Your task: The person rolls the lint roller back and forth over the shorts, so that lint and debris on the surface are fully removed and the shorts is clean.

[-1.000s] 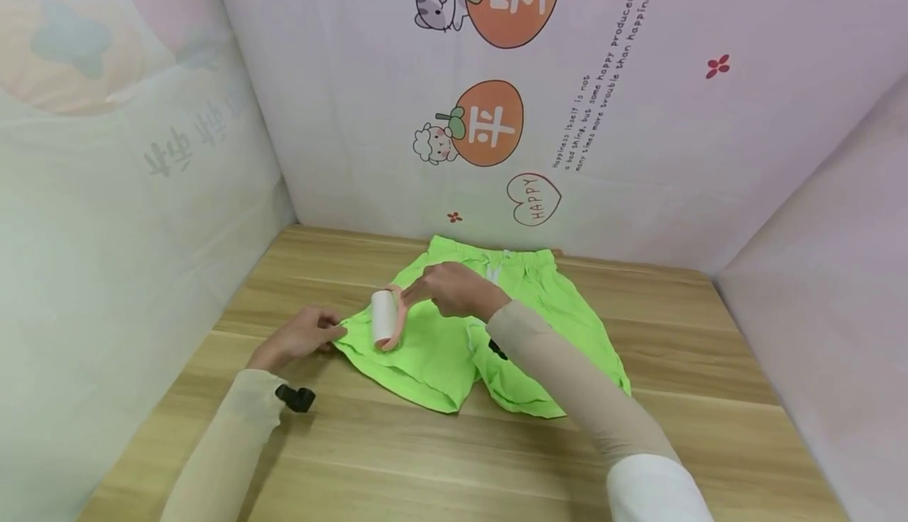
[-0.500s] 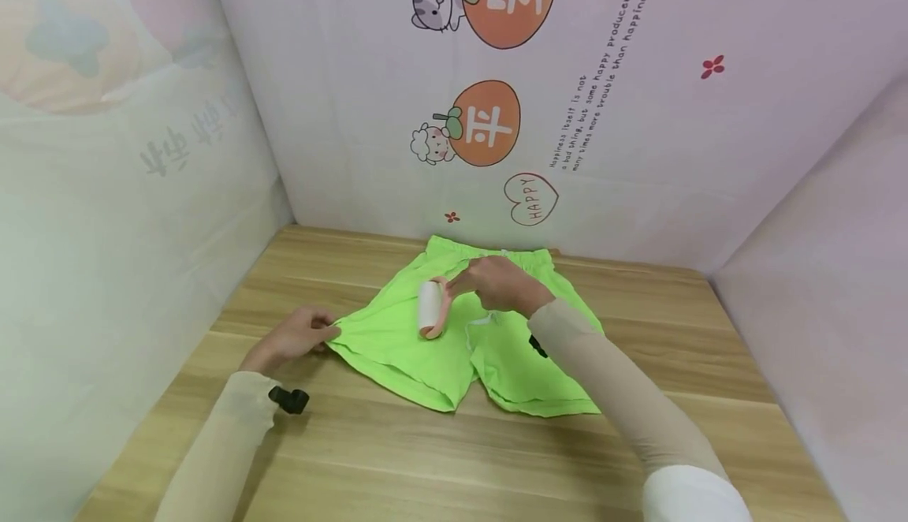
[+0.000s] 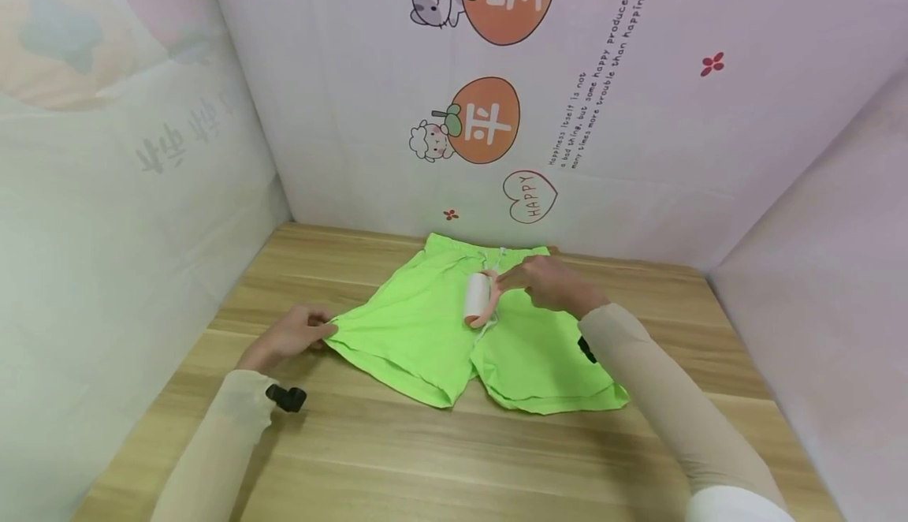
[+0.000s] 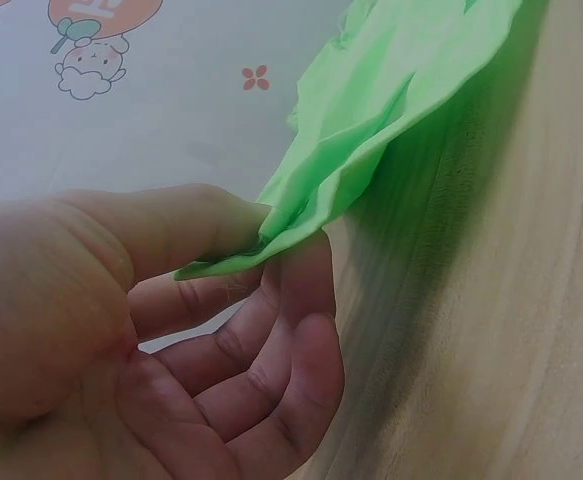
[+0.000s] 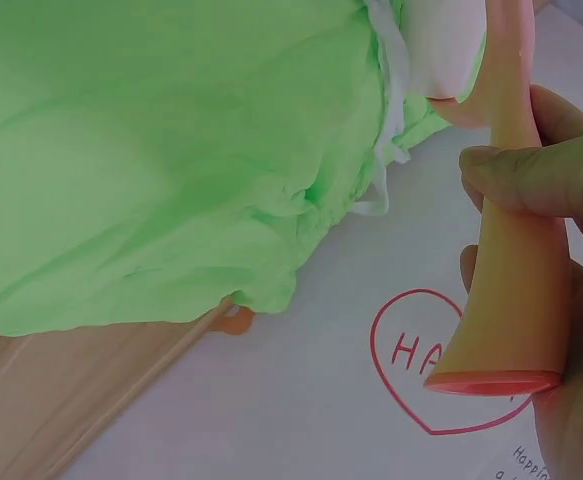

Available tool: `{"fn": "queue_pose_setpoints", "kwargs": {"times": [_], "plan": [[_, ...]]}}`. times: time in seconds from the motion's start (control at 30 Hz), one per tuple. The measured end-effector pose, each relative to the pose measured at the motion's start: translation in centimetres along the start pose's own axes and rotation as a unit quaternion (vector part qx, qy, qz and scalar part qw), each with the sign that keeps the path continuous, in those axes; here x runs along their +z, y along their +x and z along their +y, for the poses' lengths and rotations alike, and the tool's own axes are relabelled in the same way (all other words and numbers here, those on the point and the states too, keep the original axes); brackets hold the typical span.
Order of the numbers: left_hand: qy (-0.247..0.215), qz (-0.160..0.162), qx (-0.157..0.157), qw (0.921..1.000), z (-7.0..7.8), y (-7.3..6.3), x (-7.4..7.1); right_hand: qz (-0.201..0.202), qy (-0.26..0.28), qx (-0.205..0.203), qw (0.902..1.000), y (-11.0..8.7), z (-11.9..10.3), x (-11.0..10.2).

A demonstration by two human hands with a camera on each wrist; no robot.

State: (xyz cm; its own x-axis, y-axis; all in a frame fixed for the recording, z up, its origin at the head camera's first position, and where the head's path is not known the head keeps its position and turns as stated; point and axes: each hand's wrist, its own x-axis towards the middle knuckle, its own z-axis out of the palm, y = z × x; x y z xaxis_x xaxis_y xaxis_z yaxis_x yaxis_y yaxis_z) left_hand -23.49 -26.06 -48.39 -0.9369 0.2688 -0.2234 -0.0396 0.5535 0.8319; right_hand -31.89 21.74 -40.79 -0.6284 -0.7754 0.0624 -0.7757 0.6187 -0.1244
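Bright green shorts (image 3: 411, 325) with a white drawstring lie spread on the wooden table, waistband toward the back wall. My left hand (image 3: 294, 333) pinches the corner of the left leg hem between thumb and fingers; in the left wrist view that green corner (image 4: 301, 190) is lifted off the wood. My right hand (image 3: 553, 281) grips the pink handle (image 5: 516, 270) of a lint roller (image 3: 477, 297). Its white roll overlaps the middle of the shorts near the drawstring (image 5: 386, 110).
The wooden table (image 3: 397, 467) runs up to a printed white cloth wall (image 3: 624, 214) at the back. More cloth walls stand at the left (image 3: 142, 254) and right (image 3: 830, 254). Black wrist cameras (image 3: 287, 397) sit on both sleeves.
My right hand has moved the lint roller rightward across the shorts, from the left leg to the middle. The left hand keeps its pinch on the hem, almost in place.
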Motion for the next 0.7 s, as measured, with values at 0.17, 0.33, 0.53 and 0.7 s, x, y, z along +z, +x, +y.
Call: {"fn": "queue_pose_setpoints", "kwargs": {"times": [0.17,0.33,0.53,0.7], "plan": [[0.004,0.0,0.0,1.0,-0.1,-0.1,-0.1,0.007,0.022,-0.005,0.9997,-0.9,0.5,-0.1],[0.004,-0.001,-0.002,1.0,0.0,0.0,-0.3,0.022,0.022,0.001,0.9995,-1.7,1.0,-0.2],[0.0,-0.002,-0.004,1.0,0.2,0.0,-0.3,0.027,0.015,-0.009,0.9995,-3.2,2.2,-0.5],[0.001,-0.001,-0.006,1.0,0.2,-0.2,-0.4,0.022,0.011,0.014,0.9996,-4.9,3.0,-1.1]]}}
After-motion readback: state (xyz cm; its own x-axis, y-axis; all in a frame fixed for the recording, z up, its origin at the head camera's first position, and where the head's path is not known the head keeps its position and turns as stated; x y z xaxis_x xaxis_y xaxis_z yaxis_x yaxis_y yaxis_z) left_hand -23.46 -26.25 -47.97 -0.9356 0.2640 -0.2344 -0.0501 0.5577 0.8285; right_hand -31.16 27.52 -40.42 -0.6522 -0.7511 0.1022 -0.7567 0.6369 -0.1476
